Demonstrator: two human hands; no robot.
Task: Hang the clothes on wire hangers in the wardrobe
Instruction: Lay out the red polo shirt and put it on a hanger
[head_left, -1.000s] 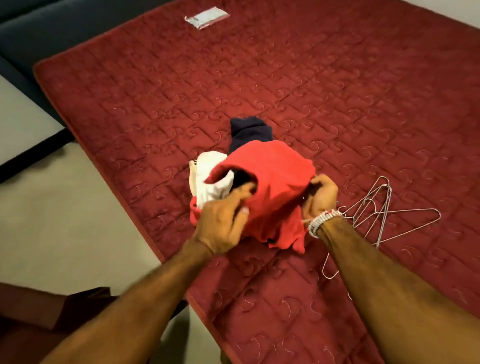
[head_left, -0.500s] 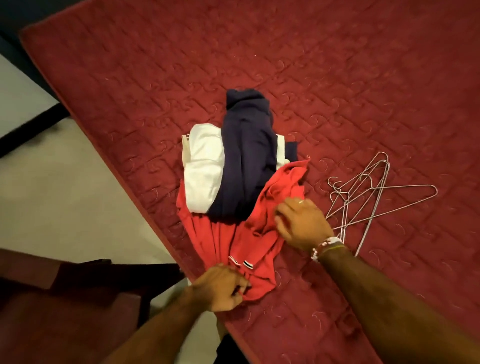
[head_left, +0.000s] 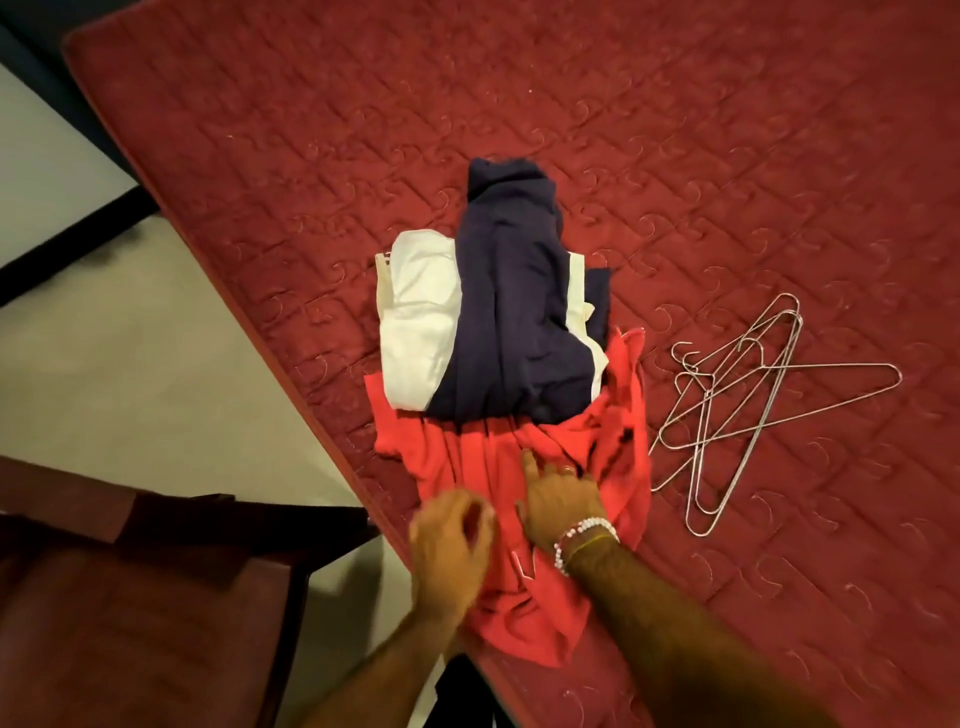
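Observation:
A red garment (head_left: 467, 462) lies spread on the red quilted mattress (head_left: 675, 156), its near end hanging over the mattress edge. On its far part rest a navy garment (head_left: 519, 312) and a folded white garment (head_left: 421, 312). Several wire hangers (head_left: 753, 400) lie tangled to the right of the clothes. My right hand (head_left: 561, 499), with a beaded bracelet, presses on the red garment with fingers stretched forward. My left hand (head_left: 452, 551) is blurred over the garment's near left part with fingers loosely curled; whether it holds cloth does not show.
The mattress edge runs diagonally from upper left to bottom centre. Beyond it is beige floor (head_left: 156, 364). Dark wooden furniture (head_left: 130, 597) stands at the lower left, close to the mattress edge. A dark frame (head_left: 67, 244) crosses the floor at the left.
The red garment, lifted off the pile a second ago, now lies flat and has slid toward me over the edge. My right hand came closer along it. My left hand shifted up onto it.

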